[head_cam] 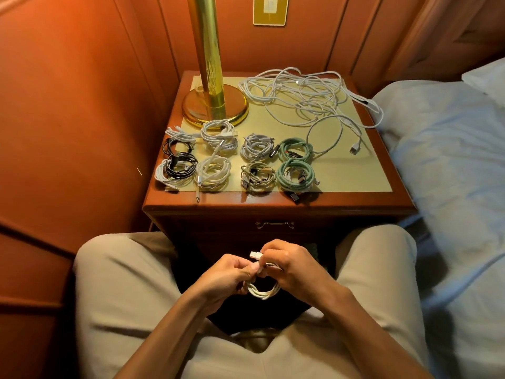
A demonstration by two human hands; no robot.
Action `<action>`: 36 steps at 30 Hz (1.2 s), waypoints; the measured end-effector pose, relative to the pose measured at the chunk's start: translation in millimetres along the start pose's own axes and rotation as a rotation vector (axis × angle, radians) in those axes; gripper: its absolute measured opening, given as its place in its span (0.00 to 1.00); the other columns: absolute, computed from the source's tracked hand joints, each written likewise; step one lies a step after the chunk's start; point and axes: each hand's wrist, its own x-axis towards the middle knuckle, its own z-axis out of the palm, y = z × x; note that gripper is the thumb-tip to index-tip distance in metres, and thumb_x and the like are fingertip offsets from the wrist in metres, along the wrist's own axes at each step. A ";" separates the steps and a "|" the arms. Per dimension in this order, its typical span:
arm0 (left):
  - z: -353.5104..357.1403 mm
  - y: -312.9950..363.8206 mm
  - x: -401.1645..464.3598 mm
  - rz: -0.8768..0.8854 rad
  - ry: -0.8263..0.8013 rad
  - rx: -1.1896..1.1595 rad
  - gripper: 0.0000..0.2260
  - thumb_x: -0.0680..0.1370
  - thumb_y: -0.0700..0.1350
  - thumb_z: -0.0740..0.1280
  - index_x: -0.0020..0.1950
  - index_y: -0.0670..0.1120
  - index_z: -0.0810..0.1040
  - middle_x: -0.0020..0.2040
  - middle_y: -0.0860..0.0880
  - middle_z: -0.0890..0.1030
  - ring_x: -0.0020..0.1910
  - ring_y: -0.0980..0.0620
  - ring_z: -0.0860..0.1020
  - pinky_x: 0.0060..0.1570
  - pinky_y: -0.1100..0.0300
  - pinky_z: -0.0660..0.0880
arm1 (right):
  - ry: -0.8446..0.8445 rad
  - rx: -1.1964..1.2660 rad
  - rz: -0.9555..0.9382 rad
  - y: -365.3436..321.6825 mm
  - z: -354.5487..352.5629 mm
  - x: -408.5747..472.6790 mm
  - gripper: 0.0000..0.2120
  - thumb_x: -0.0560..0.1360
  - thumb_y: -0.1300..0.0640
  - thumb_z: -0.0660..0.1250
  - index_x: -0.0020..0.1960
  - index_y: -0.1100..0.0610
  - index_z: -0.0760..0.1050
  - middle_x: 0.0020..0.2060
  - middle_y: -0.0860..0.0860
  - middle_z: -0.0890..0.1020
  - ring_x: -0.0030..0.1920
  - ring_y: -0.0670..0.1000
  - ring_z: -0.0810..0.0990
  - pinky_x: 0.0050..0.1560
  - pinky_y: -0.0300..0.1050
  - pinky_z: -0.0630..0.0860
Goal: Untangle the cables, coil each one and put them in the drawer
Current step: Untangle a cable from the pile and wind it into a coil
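Between my knees, both hands hold a small coil of white cable (263, 291). My left hand (222, 277) pinches the coil at its top. My right hand (289, 265) grips the cable's white plug end, which sticks out between the fingers. On the nightstand (355, 198), several finished coils lie in two rows: black and white ones (177, 165) at the left, white ones (216, 154) in the middle, two green ones (296, 166) at the right. A tangle of white cables (306, 97) sprawls over the back right of the top. The drawer's brass handle (274, 224) shows on the shut front.
A brass lamp base (216, 105) stands at the nightstand's back left. A bed with pale blue sheets (451, 173) runs along the right side. Padded orange wall panels close in the left and back. My legs in beige trousers flank the nightstand front.
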 end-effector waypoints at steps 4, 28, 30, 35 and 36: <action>3.9 -2.2 3.7 0.055 0.088 0.101 0.05 0.78 0.45 0.71 0.44 0.46 0.85 0.35 0.49 0.79 0.35 0.56 0.75 0.36 0.64 0.71 | 0.003 -0.035 0.079 5.1 4.5 -0.9 0.06 0.75 0.63 0.71 0.47 0.52 0.79 0.45 0.47 0.81 0.43 0.47 0.80 0.41 0.44 0.79; 12.4 44.3 11.7 0.705 0.333 0.395 0.06 0.78 0.44 0.71 0.54 0.52 0.84 0.46 0.57 0.86 0.45 0.60 0.83 0.47 0.54 0.81 | 0.409 0.496 0.337 -9.6 -43.2 2.8 0.19 0.74 0.62 0.74 0.63 0.53 0.79 0.49 0.45 0.85 0.49 0.44 0.85 0.51 0.37 0.81; 13.5 72.1 7.7 0.774 0.268 0.308 0.07 0.78 0.46 0.71 0.56 0.50 0.83 0.48 0.55 0.86 0.47 0.57 0.84 0.47 0.59 0.80 | 0.454 0.658 0.351 -12.5 -68.9 10.2 0.22 0.74 0.65 0.72 0.66 0.55 0.77 0.48 0.46 0.86 0.47 0.46 0.86 0.48 0.40 0.82; -2.3 153.1 23.3 0.926 0.294 0.389 0.10 0.79 0.51 0.67 0.53 0.46 0.82 0.43 0.50 0.85 0.40 0.56 0.83 0.39 0.63 0.79 | 0.656 0.683 0.346 -2.4 -135.9 52.3 0.17 0.74 0.67 0.72 0.61 0.55 0.78 0.45 0.49 0.86 0.38 0.46 0.85 0.41 0.37 0.81; -7.7 167.9 31.1 0.961 0.336 0.452 0.10 0.80 0.49 0.66 0.51 0.44 0.83 0.41 0.50 0.84 0.39 0.56 0.82 0.38 0.63 0.78 | 0.675 0.705 0.350 4.1 -145.9 63.8 0.16 0.74 0.67 0.72 0.59 0.56 0.79 0.44 0.50 0.86 0.37 0.47 0.85 0.40 0.38 0.81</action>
